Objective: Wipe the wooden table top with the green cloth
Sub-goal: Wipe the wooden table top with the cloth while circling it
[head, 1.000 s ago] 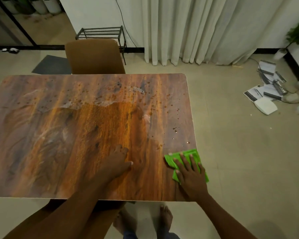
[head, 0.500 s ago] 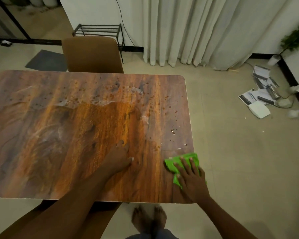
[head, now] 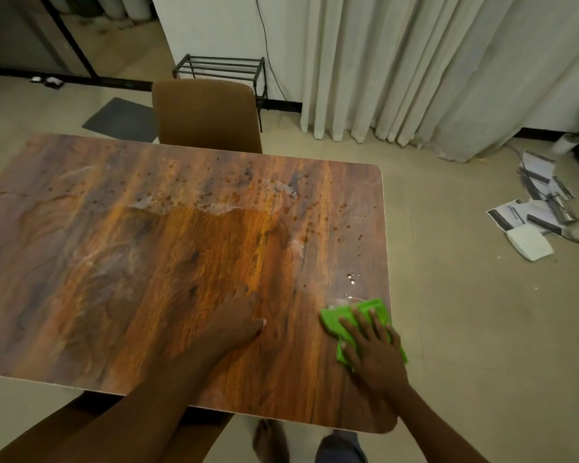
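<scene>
The wooden table top [head: 121, 262] fills the left and middle of the view, with brown spots and pale wet streaks across its far half and a few shiny drops near the right edge. A folded green cloth [head: 365, 315] lies flat at the table's near right edge. My right hand [head: 375, 352] presses on it with straight, spread fingers and covers its middle. My left hand [head: 234, 325] rests flat on the bare wood to the left of the cloth, fingers pointing away from me.
A brown chair [head: 208, 115] stands at the table's far side, with a black metal rack [head: 221, 68] behind it. White curtains [head: 432, 68] hang at the back. Scattered papers [head: 532, 208] lie on the floor to the right. My bare foot [head: 269, 442] shows below the table's near edge.
The view has shifted, so the table sits a little differently in it. The cloth under my right hand stays near the same spot at the right edge; my left hand stays on the wood.
</scene>
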